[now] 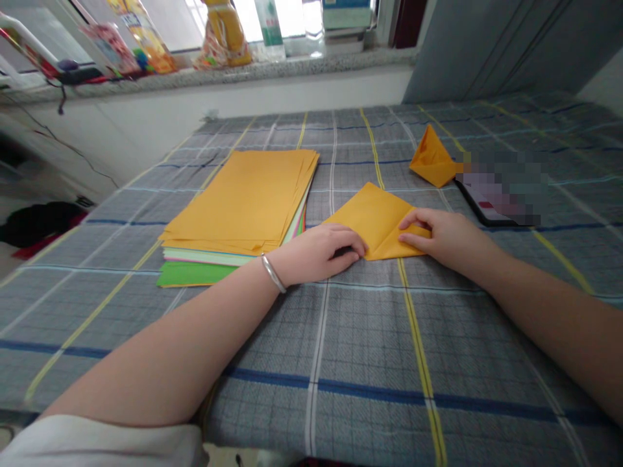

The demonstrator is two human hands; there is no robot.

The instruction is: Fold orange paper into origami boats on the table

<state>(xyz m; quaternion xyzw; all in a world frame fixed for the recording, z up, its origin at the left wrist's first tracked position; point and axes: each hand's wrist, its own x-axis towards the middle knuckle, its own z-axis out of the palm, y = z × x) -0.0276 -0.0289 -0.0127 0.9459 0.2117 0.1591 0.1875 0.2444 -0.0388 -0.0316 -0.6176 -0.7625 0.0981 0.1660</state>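
No lettering legible. Marks on green bottle label (270,27) and yellow packet (146,37) too blurred; phone screen (488,194) partly pixelated.

Our left hand (326,251) palm down at the left of the folded orange sheet (370,217), fingers (351,239) curled, our right hand (431,232) at its right, thumb (417,242) and fingertips (406,222) slightly parted, both bare forearms (195,331) slanting in from its near side

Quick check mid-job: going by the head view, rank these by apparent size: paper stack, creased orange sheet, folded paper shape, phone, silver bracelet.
1. Paper stack
2. Creased orange sheet, though partly covered
3. Phone and folded paper shape: unsure, the phone is blurred
4. Silver bracelet
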